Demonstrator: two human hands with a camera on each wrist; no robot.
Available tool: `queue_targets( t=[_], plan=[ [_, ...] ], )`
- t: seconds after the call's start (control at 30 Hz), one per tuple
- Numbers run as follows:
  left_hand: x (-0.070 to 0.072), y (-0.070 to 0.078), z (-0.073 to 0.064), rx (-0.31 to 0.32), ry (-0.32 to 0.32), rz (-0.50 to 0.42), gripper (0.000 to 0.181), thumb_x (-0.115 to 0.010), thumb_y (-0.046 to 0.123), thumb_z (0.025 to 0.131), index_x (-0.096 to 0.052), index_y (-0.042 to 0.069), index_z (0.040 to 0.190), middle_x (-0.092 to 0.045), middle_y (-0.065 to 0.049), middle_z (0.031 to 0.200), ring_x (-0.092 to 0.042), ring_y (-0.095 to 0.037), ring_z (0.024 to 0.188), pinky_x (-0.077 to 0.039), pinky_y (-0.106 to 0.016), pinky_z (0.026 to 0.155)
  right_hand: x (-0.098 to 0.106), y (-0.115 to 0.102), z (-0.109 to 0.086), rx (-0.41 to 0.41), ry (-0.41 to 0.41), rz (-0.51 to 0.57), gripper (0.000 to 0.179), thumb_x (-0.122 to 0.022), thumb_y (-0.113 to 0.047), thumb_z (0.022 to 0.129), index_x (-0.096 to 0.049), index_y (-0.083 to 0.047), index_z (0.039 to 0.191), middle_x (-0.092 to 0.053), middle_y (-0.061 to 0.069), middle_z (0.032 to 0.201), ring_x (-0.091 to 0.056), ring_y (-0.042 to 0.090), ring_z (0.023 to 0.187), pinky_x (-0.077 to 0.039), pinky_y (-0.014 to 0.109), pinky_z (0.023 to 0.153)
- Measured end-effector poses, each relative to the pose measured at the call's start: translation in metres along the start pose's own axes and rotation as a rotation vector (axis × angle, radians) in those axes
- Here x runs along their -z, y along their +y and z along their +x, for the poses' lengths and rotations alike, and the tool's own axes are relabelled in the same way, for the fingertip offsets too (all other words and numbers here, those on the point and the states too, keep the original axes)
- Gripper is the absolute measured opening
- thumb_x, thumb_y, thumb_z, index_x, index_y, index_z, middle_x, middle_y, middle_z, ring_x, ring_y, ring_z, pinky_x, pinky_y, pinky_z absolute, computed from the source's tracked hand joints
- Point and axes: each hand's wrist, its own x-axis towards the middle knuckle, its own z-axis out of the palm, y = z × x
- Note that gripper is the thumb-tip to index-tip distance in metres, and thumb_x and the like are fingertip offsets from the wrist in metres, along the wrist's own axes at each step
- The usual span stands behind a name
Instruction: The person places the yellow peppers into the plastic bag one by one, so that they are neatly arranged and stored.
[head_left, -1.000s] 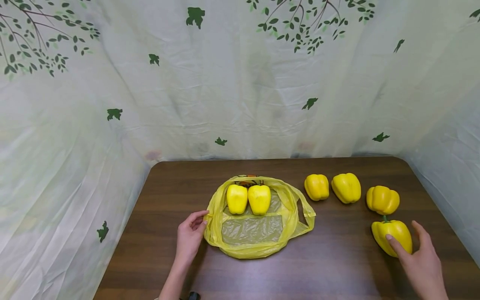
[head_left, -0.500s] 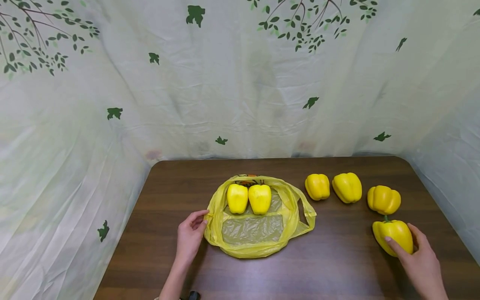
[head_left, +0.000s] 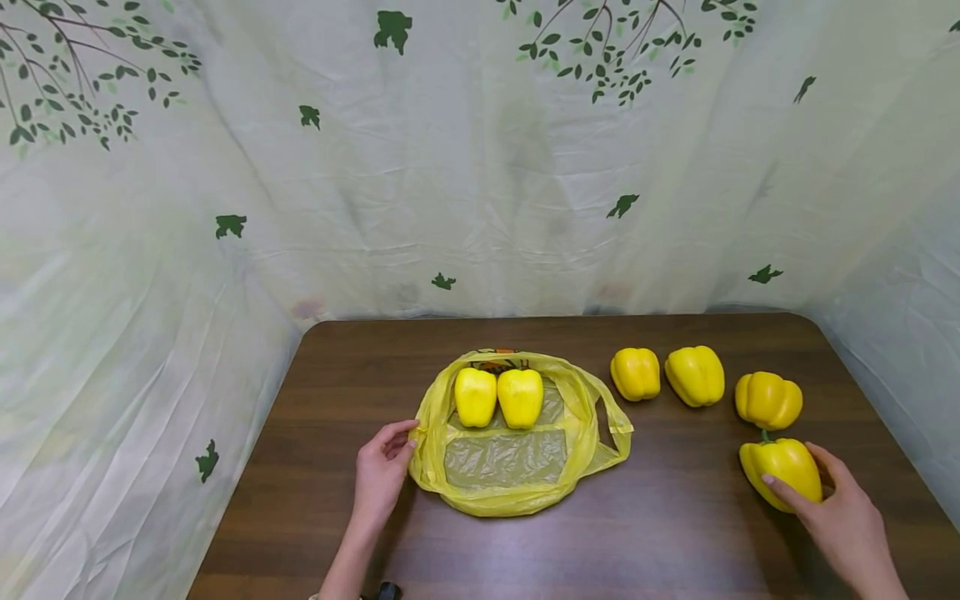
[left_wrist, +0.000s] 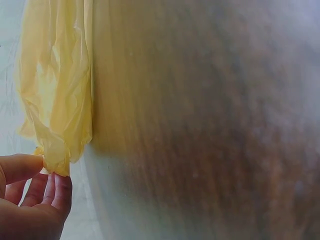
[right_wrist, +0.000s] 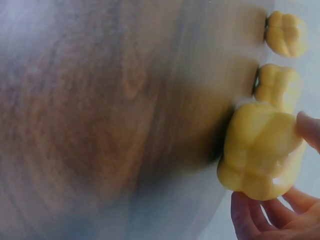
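Observation:
A yellow plastic bag (head_left: 517,502) lies spread on the table with its mouth facing up. Two yellow bell peppers (head_left: 476,398) sit side by side in it, toward the back. My left hand (head_left: 381,473) pinches the bag's left edge between thumb and fingers; the left wrist view shows the gathered plastic (left_wrist: 56,155) at the fingertips. On the right, my right hand (head_left: 846,517) grips the nearest loose bell pepper (head_left: 783,473), green stem toward the back. In the right wrist view the thumb is on one side of this pepper (right_wrist: 260,150) and the fingers on the other.
Three more yellow peppers stand at the back right: one beside the bag (head_left: 635,374), another (head_left: 694,377) right of it, and a third (head_left: 768,401) just behind the gripped one. The brown wooden table (head_left: 645,533) ends at a leaf-patterned curtain (head_left: 487,208).
My right hand has closed its fingers and thumb round the near pepper and shifted it slightly left. The left hand and the bag have stayed in place.

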Motion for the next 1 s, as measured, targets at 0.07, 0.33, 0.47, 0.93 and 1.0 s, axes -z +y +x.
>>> queue_targets(
  t=[0.07,0.33,0.47,0.93,1.0],
  plan=[
    [0.000,-0.011,0.002,0.000,0.006,0.001,0.024,-0.060,-0.015,0.087,-0.069,-0.009,0.109,-0.067,-0.024,0.105,-0.063,-0.032,0.092,-0.050,-0.018,0.075,0.000,-0.002,0.000,0.002,-0.003,-0.005,0.100,-0.060,-0.060,0.090,-0.019,0.009,0.150,-0.030,0.041,0.142,-0.037,0.054,0.115,-0.035,0.068,0.087],
    [-0.004,-0.033,0.007,-0.008,0.031,0.001,0.026,-0.063,-0.014,0.086,-0.072,-0.001,0.107,-0.069,-0.018,0.103,-0.064,-0.024,0.090,-0.051,-0.018,0.075,-0.003,-0.011,-0.003,0.058,-0.004,0.002,0.097,-0.062,-0.058,0.089,-0.023,0.007,0.149,-0.034,0.040,0.140,-0.038,0.054,0.116,-0.034,0.068,0.087],
    [-0.004,-0.033,0.007,-0.009,0.030,0.004,0.026,-0.063,-0.013,0.087,-0.072,-0.001,0.108,-0.069,-0.018,0.103,-0.064,-0.025,0.090,-0.051,-0.019,0.075,-0.005,-0.018,-0.005,0.103,-0.003,0.008,0.096,-0.063,-0.057,0.089,-0.024,0.007,0.149,-0.036,0.039,0.138,-0.039,0.053,0.116,-0.036,0.066,0.085],
    [-0.004,-0.033,0.008,0.029,0.022,0.020,0.026,-0.062,-0.012,0.087,-0.071,-0.001,0.109,-0.069,-0.016,0.104,-0.064,-0.026,0.092,-0.051,-0.019,0.076,-0.016,-0.050,-0.010,0.224,-0.062,-0.014,0.093,-0.067,-0.053,0.088,-0.026,0.004,0.150,-0.046,0.037,0.131,-0.055,0.048,0.105,-0.052,0.053,0.074],
    [-0.004,-0.034,0.008,0.028,0.024,0.020,0.026,-0.063,-0.012,0.087,-0.072,0.000,0.108,-0.069,-0.016,0.104,-0.064,-0.026,0.092,-0.051,-0.019,0.075,-0.018,-0.053,-0.011,0.251,-0.060,-0.011,0.090,-0.068,-0.051,0.088,-0.029,0.003,0.149,-0.048,0.036,0.130,-0.057,0.048,0.104,-0.052,0.051,0.073]
  ],
)
